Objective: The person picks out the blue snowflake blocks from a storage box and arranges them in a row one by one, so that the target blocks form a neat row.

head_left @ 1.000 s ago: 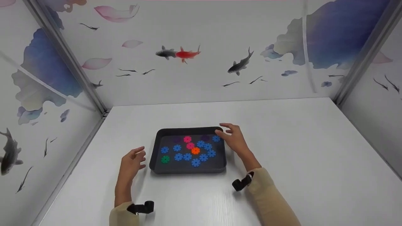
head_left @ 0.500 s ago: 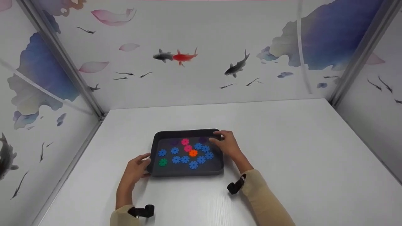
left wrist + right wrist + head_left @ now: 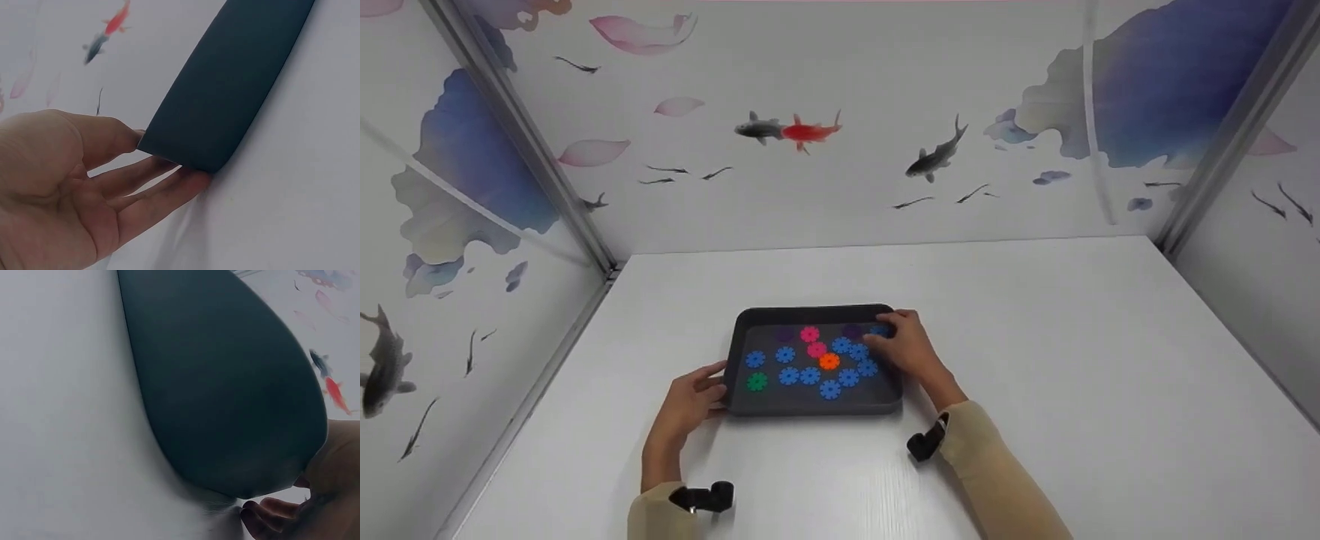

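A dark grey rectangular tray (image 3: 810, 409) lies on the white table, holding several small notched plastic discs: mostly blue (image 3: 830, 389), two pink discs (image 3: 809, 334), an orange disc (image 3: 829, 361), a green disc (image 3: 757, 382) and dim purple ones. My left hand (image 3: 688, 401) grips the tray's left side; in the left wrist view its thumb is at the rim and its fingers (image 3: 163, 208) reach the lower edge. At the far right corner my right hand (image 3: 911, 346) holds the tray, thumb over the rim. The right wrist view shows its fingertips (image 3: 256, 517) by the tray's lower edge.
White panels printed with fish and petals enclose the table (image 3: 1035, 337) at the back and both sides. Metal posts (image 3: 540, 157) stand at the back corners. A black wrist camera (image 3: 711, 496) sits on each beige sleeve (image 3: 997, 465).
My left hand has moved right and taken hold of the tray's left side, from which it stood apart. The right hand has come down onto the tray's right rim, covering part of a blue disc.
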Demonstrator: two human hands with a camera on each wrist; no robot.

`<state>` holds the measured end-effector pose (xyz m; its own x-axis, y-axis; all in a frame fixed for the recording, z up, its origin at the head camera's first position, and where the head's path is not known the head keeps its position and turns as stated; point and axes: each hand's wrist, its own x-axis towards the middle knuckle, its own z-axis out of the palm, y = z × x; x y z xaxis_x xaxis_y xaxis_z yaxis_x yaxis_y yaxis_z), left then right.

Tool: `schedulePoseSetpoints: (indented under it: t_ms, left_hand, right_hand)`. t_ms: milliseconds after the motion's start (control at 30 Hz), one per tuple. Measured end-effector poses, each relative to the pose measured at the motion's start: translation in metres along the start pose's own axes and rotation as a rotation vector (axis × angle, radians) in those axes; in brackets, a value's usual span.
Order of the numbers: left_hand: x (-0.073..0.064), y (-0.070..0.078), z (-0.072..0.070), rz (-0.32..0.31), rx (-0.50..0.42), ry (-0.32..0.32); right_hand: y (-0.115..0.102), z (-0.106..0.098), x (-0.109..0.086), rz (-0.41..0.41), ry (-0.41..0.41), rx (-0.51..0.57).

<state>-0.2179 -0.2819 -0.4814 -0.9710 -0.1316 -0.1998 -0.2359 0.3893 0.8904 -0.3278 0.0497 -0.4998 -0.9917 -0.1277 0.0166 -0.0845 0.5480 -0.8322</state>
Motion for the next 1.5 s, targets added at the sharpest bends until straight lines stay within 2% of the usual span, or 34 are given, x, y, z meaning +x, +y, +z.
schedulePoseSetpoints:
  t_ms: [200,500,733,933,1500]
  left_hand:
    - [0.000,0.000,0.000,-0.005,-0.033,-0.003]
    - [0.000,-0.003,-0.001,-0.007,-0.051,-0.006]
    - [0.000,-0.003,-0.001,-0.008,-0.058,0.001]
    - [0.000,-0.005,-0.001,-0.013,-0.076,-0.001]
    - [0.001,-0.007,-0.003,-0.009,-0.108,-0.007]
  right_hand:
    - [-0.003,0.001,0.001,0.010,0.009,-0.086]
    - [-0.004,0.006,0.000,0.003,0.053,-0.374]
    - [-0.006,0.005,0.001,-0.002,0.033,-0.461]
    - [-0.008,0.003,0.003,0.031,0.023,-0.460]
    - [-0.010,0.007,0.008,0.080,0.086,-0.385]
